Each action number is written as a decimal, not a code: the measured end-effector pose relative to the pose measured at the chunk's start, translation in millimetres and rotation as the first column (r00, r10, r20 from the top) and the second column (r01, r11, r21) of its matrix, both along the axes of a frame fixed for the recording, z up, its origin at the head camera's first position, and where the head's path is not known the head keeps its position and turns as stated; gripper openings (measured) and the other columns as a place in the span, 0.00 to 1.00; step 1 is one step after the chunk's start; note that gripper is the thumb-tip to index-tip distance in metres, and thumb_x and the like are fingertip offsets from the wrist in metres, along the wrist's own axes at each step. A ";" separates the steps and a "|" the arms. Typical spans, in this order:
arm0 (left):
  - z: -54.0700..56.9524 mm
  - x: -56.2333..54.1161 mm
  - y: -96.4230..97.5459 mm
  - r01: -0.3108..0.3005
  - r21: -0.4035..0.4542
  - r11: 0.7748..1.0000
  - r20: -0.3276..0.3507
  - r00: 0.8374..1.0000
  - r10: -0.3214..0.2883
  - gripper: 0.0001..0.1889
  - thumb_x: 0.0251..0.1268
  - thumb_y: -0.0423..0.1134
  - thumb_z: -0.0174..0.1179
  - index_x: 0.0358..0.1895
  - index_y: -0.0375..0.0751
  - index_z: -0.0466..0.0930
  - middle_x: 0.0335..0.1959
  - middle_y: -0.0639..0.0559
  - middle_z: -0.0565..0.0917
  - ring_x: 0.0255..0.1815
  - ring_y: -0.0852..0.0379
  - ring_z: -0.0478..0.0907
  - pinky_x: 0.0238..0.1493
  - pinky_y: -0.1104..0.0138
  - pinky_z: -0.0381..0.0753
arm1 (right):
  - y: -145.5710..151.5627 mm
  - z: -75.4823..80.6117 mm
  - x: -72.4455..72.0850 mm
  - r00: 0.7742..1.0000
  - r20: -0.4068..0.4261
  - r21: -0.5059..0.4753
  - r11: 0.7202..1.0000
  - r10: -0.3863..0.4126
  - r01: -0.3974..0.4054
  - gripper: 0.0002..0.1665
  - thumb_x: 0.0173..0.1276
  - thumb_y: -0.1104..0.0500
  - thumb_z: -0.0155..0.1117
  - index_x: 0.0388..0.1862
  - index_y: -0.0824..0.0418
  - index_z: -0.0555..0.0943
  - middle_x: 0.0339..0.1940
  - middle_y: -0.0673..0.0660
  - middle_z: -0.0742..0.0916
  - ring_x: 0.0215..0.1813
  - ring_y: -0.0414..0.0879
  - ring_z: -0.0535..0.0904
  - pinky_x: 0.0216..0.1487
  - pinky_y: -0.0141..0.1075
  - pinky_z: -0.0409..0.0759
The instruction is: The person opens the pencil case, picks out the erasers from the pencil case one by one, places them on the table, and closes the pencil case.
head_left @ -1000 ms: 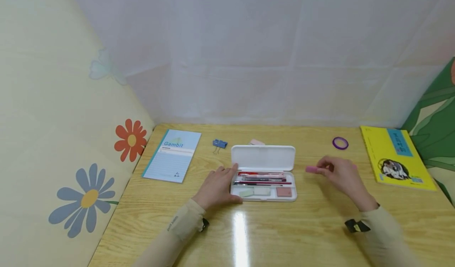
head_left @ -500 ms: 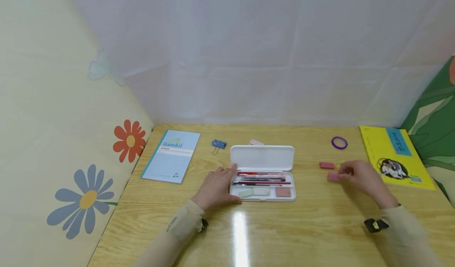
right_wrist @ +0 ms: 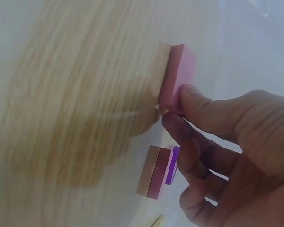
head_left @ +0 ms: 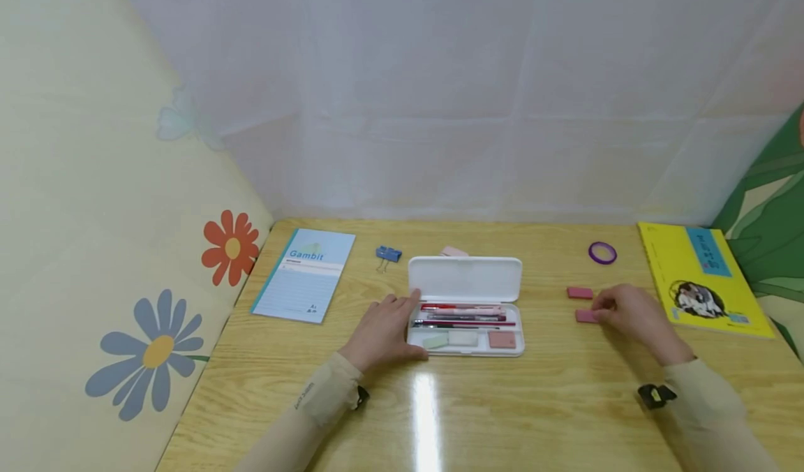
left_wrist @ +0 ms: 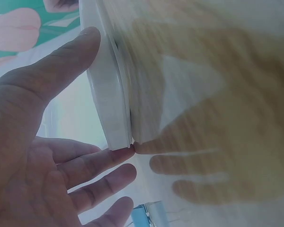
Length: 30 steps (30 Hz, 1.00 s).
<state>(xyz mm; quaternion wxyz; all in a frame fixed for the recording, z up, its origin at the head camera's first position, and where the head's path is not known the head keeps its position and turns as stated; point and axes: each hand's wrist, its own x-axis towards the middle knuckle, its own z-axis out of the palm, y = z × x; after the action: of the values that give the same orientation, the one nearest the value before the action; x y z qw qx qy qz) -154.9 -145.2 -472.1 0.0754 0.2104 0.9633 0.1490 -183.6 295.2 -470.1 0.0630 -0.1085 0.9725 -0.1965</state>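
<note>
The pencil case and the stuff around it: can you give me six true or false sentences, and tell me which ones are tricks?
1. The right hand pinches a pink block. True.
2. The pencil case is closed. False: its lid stands open.
3. A second pink block lies on the table. True.
4. The left hand is touching the notebook. False: it is touching the left end of the pencil case.
5. In the head view, the purple ring lies to the left of the yellow book. True.
6. The blue clip is inside the pencil case. False: it lies on the table, outside the case.
</note>
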 end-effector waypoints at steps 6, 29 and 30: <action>-0.2 0.2 -0.1 0.000 -0.002 1.000 0.000 1.000 0.000 0.61 0.42 0.63 0.79 0.79 0.37 0.59 0.69 0.39 0.78 0.69 0.36 0.72 0.67 0.43 0.72 | -3.7 3.8 -2.8 0.999 0.040 0.040 0.999 -0.002 0.000 0.02 0.65 0.64 0.70 0.33 0.63 0.88 0.32 0.58 0.89 0.35 0.50 0.83 0.39 0.50 0.83; -1.8 -0.3 0.1 0.008 -0.007 1.000 -0.020 1.000 -0.008 0.61 0.42 0.62 0.79 0.78 0.37 0.60 0.67 0.40 0.80 0.65 0.39 0.74 0.63 0.45 0.74 | -59.5 22.4 10.4 0.979 -0.201 -0.045 0.998 0.032 -0.042 0.09 0.63 0.58 0.74 0.39 0.61 0.89 0.28 0.51 0.88 0.27 0.39 0.74 0.28 0.31 0.70; -1.8 -0.5 -0.1 0.007 -0.007 1.000 -0.021 1.000 -0.007 0.61 0.42 0.62 0.79 0.78 0.37 0.60 0.67 0.40 0.80 0.65 0.38 0.74 0.63 0.45 0.74 | -65.1 22.4 10.3 0.979 -0.200 -0.043 0.998 0.045 -0.055 0.08 0.63 0.58 0.74 0.39 0.61 0.89 0.29 0.51 0.88 0.28 0.39 0.74 0.28 0.31 0.70</action>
<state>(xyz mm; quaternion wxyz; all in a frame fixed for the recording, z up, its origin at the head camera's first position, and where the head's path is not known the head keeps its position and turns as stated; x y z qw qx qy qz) -155.3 -145.3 -474.0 0.0666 0.2150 0.9637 0.1433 -173.4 230.0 -447.7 -0.0324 -0.1535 0.9658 -0.2063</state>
